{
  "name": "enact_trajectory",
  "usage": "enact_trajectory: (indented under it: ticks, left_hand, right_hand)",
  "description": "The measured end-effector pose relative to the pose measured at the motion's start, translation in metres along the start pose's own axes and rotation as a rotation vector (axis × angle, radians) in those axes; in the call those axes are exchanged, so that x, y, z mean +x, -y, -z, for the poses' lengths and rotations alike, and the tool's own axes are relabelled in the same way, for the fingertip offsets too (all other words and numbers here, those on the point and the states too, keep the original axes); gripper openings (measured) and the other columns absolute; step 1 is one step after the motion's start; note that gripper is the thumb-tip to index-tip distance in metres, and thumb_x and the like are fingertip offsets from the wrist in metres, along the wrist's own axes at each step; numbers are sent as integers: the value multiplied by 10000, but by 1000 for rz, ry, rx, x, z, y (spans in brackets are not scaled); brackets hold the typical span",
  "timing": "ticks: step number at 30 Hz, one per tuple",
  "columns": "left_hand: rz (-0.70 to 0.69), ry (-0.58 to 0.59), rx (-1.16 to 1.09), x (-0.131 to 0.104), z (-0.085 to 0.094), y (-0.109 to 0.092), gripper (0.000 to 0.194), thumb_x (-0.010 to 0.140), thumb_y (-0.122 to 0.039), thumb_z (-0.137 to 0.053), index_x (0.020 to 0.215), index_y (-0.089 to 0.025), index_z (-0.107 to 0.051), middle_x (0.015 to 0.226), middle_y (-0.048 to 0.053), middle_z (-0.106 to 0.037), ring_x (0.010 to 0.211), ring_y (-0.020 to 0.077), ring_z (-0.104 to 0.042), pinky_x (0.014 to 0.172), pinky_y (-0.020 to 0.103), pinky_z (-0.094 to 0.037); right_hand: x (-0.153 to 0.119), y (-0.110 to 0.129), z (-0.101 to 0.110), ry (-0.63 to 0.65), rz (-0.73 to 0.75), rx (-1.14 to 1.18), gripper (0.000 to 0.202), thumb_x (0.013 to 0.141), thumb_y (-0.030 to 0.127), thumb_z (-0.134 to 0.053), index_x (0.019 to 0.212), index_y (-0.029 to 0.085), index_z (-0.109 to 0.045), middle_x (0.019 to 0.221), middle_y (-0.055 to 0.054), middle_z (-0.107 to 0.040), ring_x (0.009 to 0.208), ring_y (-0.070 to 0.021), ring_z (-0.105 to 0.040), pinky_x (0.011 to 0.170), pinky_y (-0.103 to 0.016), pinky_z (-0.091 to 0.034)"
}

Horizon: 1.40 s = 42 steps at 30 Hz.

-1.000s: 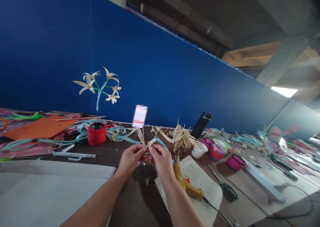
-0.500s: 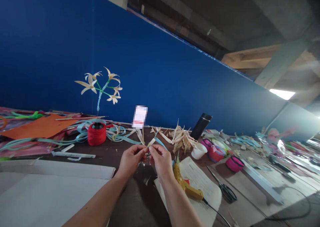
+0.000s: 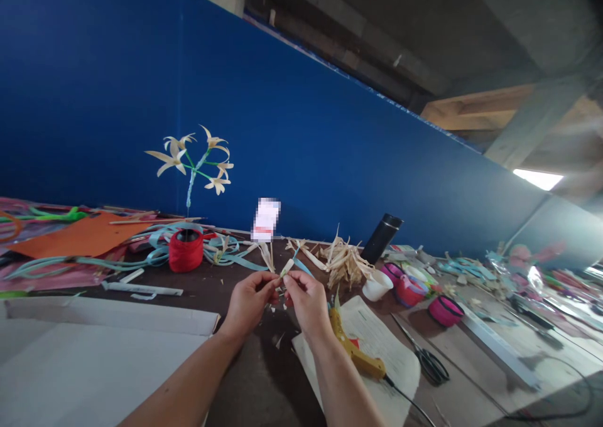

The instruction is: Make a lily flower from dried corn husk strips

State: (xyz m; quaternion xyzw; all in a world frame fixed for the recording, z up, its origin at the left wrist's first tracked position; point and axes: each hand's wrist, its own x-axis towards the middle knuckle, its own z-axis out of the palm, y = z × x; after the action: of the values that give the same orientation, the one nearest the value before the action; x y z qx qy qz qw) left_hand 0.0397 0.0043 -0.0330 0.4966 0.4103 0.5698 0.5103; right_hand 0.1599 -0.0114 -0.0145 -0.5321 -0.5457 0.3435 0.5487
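Head view: right hand (image 3: 308, 304) pinches pale strip (image 3: 286, 268) near paper (image 3: 393, 345) (print illegible).

A small, slender cream-coloured piece (image 3: 287, 267) is held between the fingertips of the left grip (image 3: 249, 300) and the right grip (image 3: 306, 298), where the two are brought close together above the dark brown bench (image 3: 261, 383). Its pale, narrow free end is left exposed beyond the fingers, tilted up and slightly to the right, and a yellowish-green tinge is shown lower down, close to where it is pinched. The lower end is covered by the fingers, so its full shape cannot be made out.
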Motion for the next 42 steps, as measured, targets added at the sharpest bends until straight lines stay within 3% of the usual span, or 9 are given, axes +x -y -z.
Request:
enact_trajectory:
  ticks: [21, 42]
  left_hand:
    - [-7, -2, -31, 3, 0, 9, 268, 646, -386, -670, 766, -147, -661, 532, -17, -608, 483, 112, -549, 496, 211, -462]
    - [10, -10, -78, 1, -1, 3, 251, 638, -374, -675, 740, -146, -650, 550, -18, -619, 505, 123, -572, 513, 231, -488]
  right_hand:
    - [0, 0, -1, -5, -8, 42, 232, 736, 358, -608, 800, 142, -663, 519, 29, -533, 471, -107, -482, 449, -204, -417]
    - [-3, 3, -3, -16, -25, 76, 255, 716, 359, -623, 791, 119, -666, 495, 28, -514, 462, -97, -452, 448, -201, -396]
